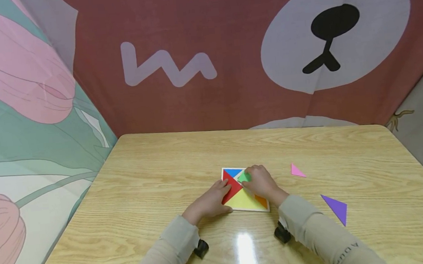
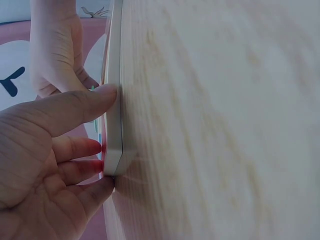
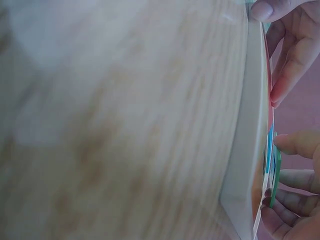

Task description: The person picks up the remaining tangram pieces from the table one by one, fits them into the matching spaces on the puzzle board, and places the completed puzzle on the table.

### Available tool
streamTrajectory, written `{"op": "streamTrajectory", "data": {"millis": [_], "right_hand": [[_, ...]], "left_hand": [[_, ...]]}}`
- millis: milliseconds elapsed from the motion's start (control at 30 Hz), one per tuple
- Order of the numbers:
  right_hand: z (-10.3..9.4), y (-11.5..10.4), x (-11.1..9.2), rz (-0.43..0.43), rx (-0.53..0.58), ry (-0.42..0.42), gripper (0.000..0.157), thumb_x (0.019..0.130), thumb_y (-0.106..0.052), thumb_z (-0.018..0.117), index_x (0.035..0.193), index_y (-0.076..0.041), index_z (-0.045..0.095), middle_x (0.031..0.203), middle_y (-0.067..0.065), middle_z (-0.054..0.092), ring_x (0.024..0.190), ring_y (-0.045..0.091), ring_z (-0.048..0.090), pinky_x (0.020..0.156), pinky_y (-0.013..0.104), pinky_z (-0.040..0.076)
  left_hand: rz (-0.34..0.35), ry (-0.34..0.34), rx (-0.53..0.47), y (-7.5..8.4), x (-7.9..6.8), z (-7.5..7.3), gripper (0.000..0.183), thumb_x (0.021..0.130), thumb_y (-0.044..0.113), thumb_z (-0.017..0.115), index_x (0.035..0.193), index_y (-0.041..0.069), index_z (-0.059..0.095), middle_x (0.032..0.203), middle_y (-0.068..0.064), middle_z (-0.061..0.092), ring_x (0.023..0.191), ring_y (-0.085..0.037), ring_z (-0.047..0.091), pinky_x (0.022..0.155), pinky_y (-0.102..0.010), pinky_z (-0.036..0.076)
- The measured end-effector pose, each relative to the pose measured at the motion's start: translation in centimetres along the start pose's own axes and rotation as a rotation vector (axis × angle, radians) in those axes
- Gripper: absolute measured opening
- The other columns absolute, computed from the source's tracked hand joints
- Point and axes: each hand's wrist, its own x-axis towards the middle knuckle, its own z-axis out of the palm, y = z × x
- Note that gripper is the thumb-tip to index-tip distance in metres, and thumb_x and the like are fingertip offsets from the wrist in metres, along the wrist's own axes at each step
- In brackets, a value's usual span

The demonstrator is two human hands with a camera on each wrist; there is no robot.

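The green piece [image 1: 244, 177] is at the twelve o'clock part of the puzzle tray [image 1: 256, 210], the right hand [image 1: 263, 182] clamping it with a fingertip grip; whether it touches the tray I cannot tell. The left hand [image 1: 211, 199] lies with fingers apart on the red triangle [image 1: 232, 187] at nine, thumb against the tray's edge. Blue [image 1: 233, 172] sits at eleven, yellow [image 1: 245, 201] at six, orange [image 1: 262, 203] at four. Beyond, on the surface [image 1: 143, 175], a pink triangle [image 1: 297, 171] lies near three, a purple triangle [image 1: 337, 208] between three and four. Both sleeves carry dark lettering, too distorted to read surely.
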Motion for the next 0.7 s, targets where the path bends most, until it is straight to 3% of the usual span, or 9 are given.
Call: {"op": "streamTrajectory", "data": {"millis": [700], "right_hand": [[0.37, -0.32, 0.29, -0.011, -0.052, -0.003, 0.03, 0.072, -0.018, 0.069, 0.094, 0.002, 0.063, 0.09, 0.012, 0.058, 0.084, 0.027, 0.049, 0.077, 0.037, 0.042]], "left_hand": [[0.002, -0.001, 0.003, -0.06, 0.06, 0.05, 0.07, 0.077, 0.029, 0.064, 0.132, 0.002, 0.032, 0.14, -0.011, 0.02, 0.128, -0.025, 0.012, 0.101, -0.034, 0.02]]}}
